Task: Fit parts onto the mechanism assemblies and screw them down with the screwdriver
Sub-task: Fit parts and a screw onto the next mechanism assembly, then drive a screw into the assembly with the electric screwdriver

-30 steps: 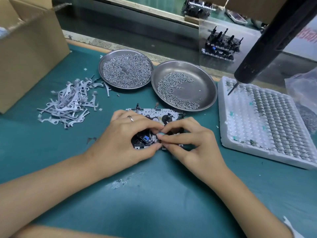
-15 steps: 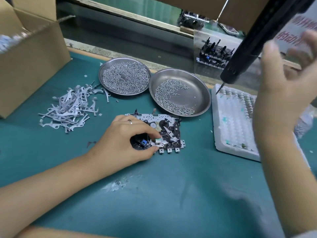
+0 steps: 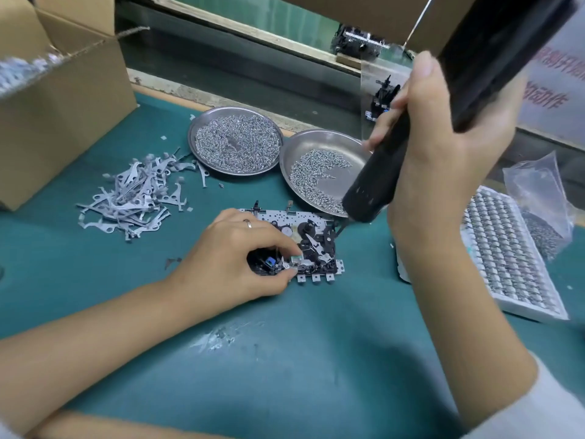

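Nearest to us, the green mat (image 3: 316, 359) carries a pale scuffed patch (image 3: 218, 337). Just beyond it, the left hand (image 3: 234, 261) lies over the near-left corner of the mechanism assembly (image 3: 304, 245), fingers curled down onto it and thumb tucked against its near edge, pinning it flat on the mat. There's a ring (image 3: 249, 223) on that hand. The assembly sits centre stage, its pale plate on the far side and black parts toward the near right.

Up on the right, the right hand (image 3: 443, 147) is wrapped tight around the black screwdriver (image 3: 383, 172), which hangs in the air and slants down to the left; its blunt nose hovers just past the assembly's far-right corner, its thin bit reaching toward that corner, though contact is too close to call.

Off to the left, a loose heap of grey metal levers (image 3: 133, 194) is spread on the mat. To the right, behind the forearm, a white foam tray (image 3: 512, 264) holds rows of small parts, with a clear plastic bag (image 3: 538, 198) beside it. Further back, two steel dishes touch rim to rim: the left dish (image 3: 235, 141) is packed with tiny springs, the right dish (image 3: 319, 172) holds a crescent of screws. Far left stands an open cardboard box (image 3: 60, 99).
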The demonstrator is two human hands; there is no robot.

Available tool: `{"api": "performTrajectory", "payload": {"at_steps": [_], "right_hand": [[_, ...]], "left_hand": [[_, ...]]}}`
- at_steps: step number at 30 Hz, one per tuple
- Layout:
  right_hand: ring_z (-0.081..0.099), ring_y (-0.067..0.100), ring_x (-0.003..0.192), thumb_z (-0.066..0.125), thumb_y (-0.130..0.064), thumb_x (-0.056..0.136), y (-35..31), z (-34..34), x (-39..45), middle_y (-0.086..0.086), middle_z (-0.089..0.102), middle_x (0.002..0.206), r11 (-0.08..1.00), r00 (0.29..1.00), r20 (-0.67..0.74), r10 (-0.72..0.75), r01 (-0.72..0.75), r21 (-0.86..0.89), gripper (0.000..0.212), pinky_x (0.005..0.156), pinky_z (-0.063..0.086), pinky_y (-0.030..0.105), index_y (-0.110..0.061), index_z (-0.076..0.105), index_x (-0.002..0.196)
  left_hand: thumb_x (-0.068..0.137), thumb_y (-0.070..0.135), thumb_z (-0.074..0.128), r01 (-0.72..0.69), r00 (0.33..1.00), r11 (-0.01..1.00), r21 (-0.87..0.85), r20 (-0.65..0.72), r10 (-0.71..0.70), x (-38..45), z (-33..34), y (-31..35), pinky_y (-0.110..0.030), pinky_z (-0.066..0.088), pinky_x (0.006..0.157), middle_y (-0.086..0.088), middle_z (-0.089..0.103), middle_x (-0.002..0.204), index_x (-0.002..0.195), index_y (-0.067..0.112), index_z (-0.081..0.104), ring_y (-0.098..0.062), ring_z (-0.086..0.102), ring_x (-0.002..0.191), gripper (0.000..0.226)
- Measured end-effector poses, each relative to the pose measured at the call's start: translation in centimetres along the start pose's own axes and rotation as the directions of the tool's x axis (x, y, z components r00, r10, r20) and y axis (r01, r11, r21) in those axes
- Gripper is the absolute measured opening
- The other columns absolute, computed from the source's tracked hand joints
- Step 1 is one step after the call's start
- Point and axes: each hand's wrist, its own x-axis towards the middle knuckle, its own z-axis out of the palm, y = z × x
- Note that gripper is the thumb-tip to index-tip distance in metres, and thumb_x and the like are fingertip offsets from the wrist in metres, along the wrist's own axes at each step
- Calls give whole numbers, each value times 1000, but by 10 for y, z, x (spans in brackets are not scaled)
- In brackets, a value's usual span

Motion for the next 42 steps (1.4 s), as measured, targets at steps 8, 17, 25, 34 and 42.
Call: {"api": "performTrajectory", "payload": {"at_steps": [8,17,25,34,42], "right_hand": [[41,21,36,58,2,86,4,14,-39,-2,48,51,968,993,54,105,-115,225,18,42,37,25,0,41,92],[42,22,36,57,0,85,8,15,-43,-4,48,51,962,996,37,86,-92,257,18,43,37,25,1,40,93],[40,24,35,56,1,85,11,16,-45,-4,47,50,966,995,49,83,-92,241,18,44,36,24,9,42,93],[40,26,35,57,4,83,10,17,-46,7,45,53,982,997,51,55,-63,178,22,43,38,30,-3,38,92],[40,30,35,56,4,83,11,16,-47,6,44,53,985,997,63,43,-53,167,21,44,37,30,-5,38,91]], "left_hand": [[65,25,77,-23,999,999,-23,-23,22,0,2,0,-36,43,85,24,61,76,80,22,73,1,51,75,16],[64,24,78,-41,998,999,-18,-39,40,0,3,-1,-38,43,82,23,60,75,78,19,73,0,52,74,16],[63,23,77,-41,998,999,-17,-42,40,1,3,-1,-39,43,82,22,60,74,76,17,73,1,51,73,15],[64,24,76,-27,999,999,-28,-30,26,1,2,0,-43,44,84,21,61,75,77,15,74,4,49,75,16],[64,24,77,-28,999,999,-33,-23,27,1,1,0,-45,44,84,19,64,77,77,15,74,-1,53,75,16]]}}
